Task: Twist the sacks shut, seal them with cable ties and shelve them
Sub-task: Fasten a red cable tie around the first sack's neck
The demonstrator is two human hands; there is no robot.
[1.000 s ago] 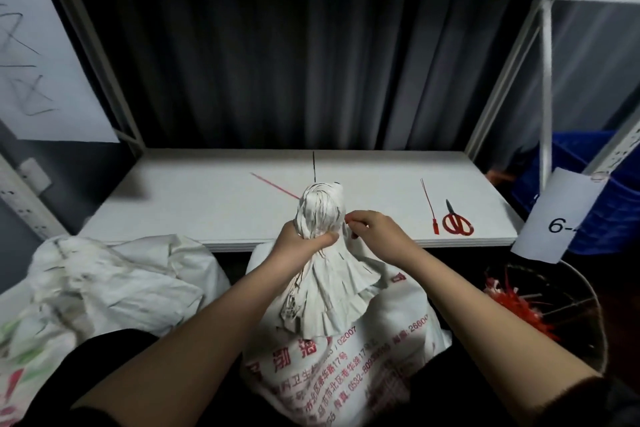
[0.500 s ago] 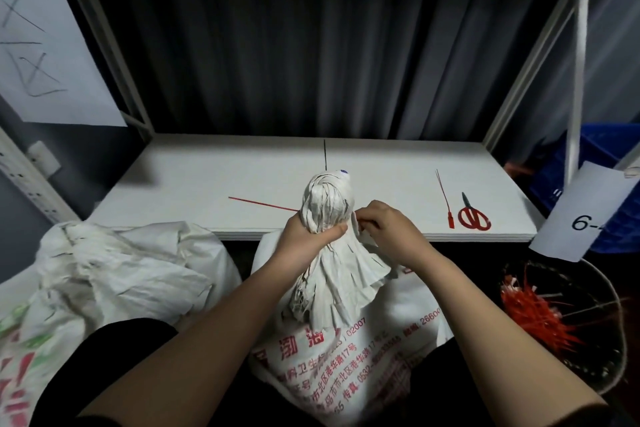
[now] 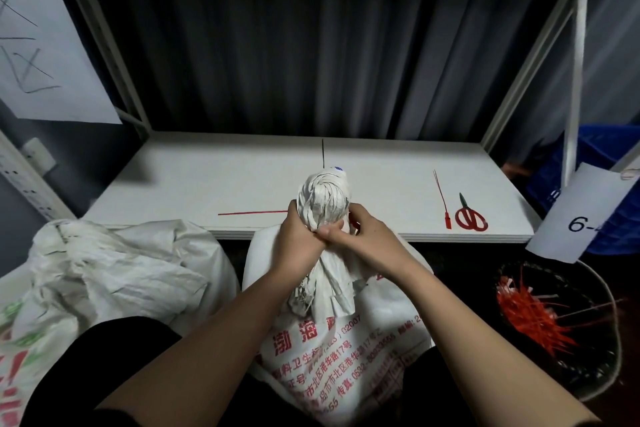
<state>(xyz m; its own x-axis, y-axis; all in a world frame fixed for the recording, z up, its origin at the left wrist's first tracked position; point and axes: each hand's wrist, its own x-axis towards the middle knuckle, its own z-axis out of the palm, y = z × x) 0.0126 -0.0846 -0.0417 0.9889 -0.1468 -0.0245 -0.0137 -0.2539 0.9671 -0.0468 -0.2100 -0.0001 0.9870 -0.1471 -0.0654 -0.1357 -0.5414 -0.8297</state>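
A white woven sack [image 3: 346, 350] with red print stands in front of me, below the shelf board [image 3: 207, 184]. Its neck [image 3: 325, 198] is twisted into a tight bunch that sticks up over the shelf's front edge. My left hand [image 3: 301, 236] is closed around the neck from the left. My right hand [image 3: 367, 236] presses against the neck from the right, with a bit of red showing at its fingers. A red cable tie [image 3: 252, 213] pokes out to the left from behind my left hand.
Another red cable tie [image 3: 442, 199] and red-handled scissors [image 3: 469, 216] lie on the shelf at the right. A crumpled white sack [image 3: 104, 270] sits at the left. A dark basket [image 3: 561, 329] of red ties stands at the lower right, beside a paper label [image 3: 581, 215].
The red tie's free end swung from slanting up-left to lying level. My right hand moved in against the neck, beside the left hand. The view tilted down a little.
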